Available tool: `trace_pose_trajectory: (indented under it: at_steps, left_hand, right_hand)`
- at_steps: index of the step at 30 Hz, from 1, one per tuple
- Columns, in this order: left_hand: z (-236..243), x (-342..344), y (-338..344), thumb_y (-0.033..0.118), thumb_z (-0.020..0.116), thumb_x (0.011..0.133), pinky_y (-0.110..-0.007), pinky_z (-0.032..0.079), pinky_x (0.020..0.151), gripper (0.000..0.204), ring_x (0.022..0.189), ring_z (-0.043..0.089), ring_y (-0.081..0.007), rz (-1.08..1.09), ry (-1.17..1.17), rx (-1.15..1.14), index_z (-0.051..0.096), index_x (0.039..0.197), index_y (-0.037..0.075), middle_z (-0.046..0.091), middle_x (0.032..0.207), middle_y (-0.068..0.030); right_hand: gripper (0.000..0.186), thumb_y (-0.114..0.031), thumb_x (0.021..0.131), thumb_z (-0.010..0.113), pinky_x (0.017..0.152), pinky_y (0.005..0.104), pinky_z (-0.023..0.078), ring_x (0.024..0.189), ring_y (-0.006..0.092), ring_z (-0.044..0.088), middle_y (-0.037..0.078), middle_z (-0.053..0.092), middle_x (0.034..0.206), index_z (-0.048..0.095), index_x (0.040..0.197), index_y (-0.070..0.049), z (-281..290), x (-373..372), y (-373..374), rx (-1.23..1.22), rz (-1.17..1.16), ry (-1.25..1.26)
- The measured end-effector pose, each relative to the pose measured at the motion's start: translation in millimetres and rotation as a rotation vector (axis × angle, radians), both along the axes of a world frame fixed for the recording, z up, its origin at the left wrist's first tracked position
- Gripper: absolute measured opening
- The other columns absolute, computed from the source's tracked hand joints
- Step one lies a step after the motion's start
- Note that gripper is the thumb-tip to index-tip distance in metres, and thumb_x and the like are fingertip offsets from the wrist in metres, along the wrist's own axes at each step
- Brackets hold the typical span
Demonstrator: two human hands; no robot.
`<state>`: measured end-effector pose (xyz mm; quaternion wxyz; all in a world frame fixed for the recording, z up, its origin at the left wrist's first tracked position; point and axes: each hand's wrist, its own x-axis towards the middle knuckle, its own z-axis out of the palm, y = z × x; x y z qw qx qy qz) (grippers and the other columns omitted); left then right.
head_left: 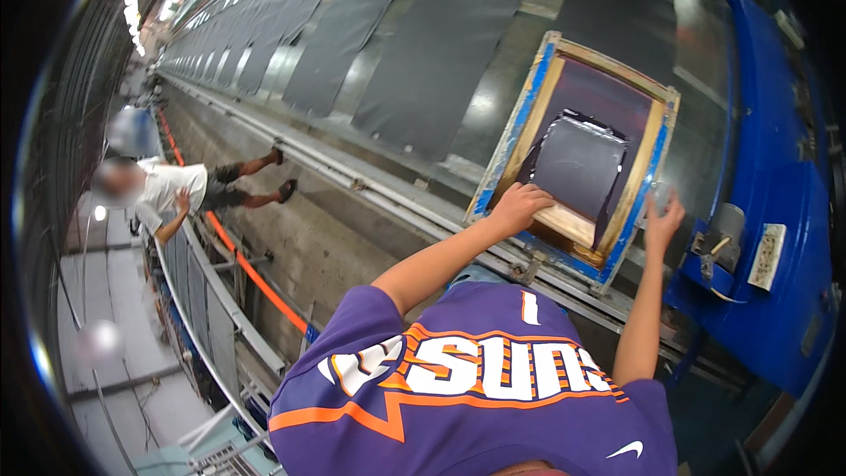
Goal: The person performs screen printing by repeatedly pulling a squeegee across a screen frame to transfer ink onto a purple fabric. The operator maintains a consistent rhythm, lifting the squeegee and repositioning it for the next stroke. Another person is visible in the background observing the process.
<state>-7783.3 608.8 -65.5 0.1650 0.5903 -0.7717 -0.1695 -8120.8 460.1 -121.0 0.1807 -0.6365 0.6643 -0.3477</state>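
A wooden screen-printing frame (661, 137) with blue-edged sides lies over a dark sheet on the long table. Its mesh shows a dark rectangular patch with a glossy wet-looking border. My left hand (522, 207) is closed on the left end of a wooden squeegee (569, 223), which lies across the near end inside the frame. My right hand (663, 216) is just off the frame's right side, fingers apart and holding nothing. Whether its fingertips touch the frame edge, I cannot tell.
Dark sheets (449, 44) lie in a row along the table. A metal rail (352, 183) runs along its near edge. At the right stands a blue machine (767, 97) with a grey motor-like part. Another person (181, 189) stands in the aisle at left, near an orange pipe (256, 278).
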Motion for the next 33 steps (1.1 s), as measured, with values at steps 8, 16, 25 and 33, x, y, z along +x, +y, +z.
trace_pose_trajectory:
  at_steps: [8, 16, 25, 33]
  left_hand:
    - [-9, -5, 37, -0.002, 0.070, 0.069, -0.040, 0.044, 0.095, 0.060, 0.128, 0.055, -0.0226, 0.046, 0.084, -0.070, 0.067, 0.126, 0.016, 0.064, 0.135, -0.0006]
    - [-2, 119, 61, -0.001, 0.070, 0.070, -0.039, 0.046, 0.094, 0.053, 0.124, 0.060, -0.0213, 0.194, 0.098, -0.029, 0.070, 0.121, 0.016, 0.068, 0.130, 0.0006]
    - [-3, 371, 86, 0.002, 0.072, 0.069, -0.037, 0.047, 0.089, 0.054, 0.120, 0.061, -0.0196, 0.138, -0.030, 0.001, 0.070, 0.121, 0.017, 0.069, 0.128, 0.0026]
    - [-25, 420, 102, 0.007, 0.073, 0.073, -0.036, 0.046, 0.090, 0.059, 0.123, 0.059, -0.0175, 0.078, -0.140, -0.043, 0.068, 0.129, 0.021, 0.067, 0.134, 0.0045]
  right_hand:
    - [0.027, -0.030, 0.097, 0.064, 0.088, 0.0424, 0.051, 0.101, 0.0347, 0.069, 0.020, 0.073, 0.107, 0.071, 0.110, -0.007, -3, 15, -61, 0.011, -0.013, -0.065]
    - [0.025, -0.028, 0.100, 0.061, 0.086, 0.0407, 0.052, 0.094, 0.0318, 0.070, 0.016, 0.073, 0.101, 0.069, 0.110, -0.006, 1, 164, -34, -0.070, -0.012, -0.201]
    - [0.028, -0.029, 0.103, 0.059, 0.084, 0.0387, 0.052, 0.094, 0.0288, 0.070, 0.015, 0.073, 0.102, 0.067, 0.114, -0.005, -27, 411, 9, -0.016, -0.006, -0.334]
    - [0.030, -0.028, 0.104, 0.056, 0.085, 0.0384, 0.052, 0.096, 0.0288, 0.069, 0.015, 0.073, 0.106, 0.065, 0.117, -0.002, -50, 447, 18, 0.026, 0.019, -0.299]
